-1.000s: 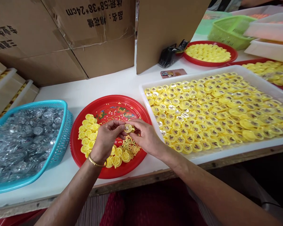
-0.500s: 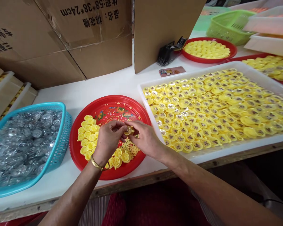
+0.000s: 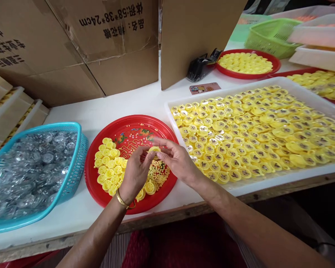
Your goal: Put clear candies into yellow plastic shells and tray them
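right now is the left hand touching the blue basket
Apart: the head view shows part of the red plate lying between the left hand and blue basket.

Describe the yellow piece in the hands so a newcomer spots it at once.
On the white table, find the round red tray between the blue basket and the big white tray. Over it, the left hand and right hand hold up a small yellow piece, while similar yellow ones lie in the tray.

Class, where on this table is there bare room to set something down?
Bare: the white tabletop between the cardboard boxes and red tray, and narrowly between that tray and the blue basket. Crowded: the basket, the white tray, and the red tray's left side, under yellow pieces.
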`<move>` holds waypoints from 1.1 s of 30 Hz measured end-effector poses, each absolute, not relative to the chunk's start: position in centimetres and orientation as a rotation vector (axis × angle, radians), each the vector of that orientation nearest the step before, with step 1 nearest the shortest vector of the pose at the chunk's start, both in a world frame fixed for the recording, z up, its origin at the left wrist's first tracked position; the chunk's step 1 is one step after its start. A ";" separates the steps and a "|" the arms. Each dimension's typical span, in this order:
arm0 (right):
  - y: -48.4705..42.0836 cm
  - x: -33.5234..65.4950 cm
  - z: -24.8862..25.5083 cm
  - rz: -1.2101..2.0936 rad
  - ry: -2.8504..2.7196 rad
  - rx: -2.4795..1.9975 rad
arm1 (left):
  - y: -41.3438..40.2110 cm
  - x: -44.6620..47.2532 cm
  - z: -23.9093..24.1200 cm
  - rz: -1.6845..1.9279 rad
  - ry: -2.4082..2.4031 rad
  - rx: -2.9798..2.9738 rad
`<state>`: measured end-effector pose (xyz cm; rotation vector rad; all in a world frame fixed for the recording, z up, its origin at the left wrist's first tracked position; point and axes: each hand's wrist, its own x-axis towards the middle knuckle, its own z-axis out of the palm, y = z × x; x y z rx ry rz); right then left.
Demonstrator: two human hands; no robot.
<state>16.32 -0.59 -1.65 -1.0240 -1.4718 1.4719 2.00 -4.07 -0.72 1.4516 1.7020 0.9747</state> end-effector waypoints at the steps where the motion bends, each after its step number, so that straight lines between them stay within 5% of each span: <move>1: -0.6 16.3 -1.7 1.459 -1.470 -1.033 | -4.2 1.9 -0.7 0.919 1.656 1.430; 33: -4.2 17.1 0.4 1.832 -0.764 -0.943 | -6.5 2.6 -0.7 1.023 1.662 1.954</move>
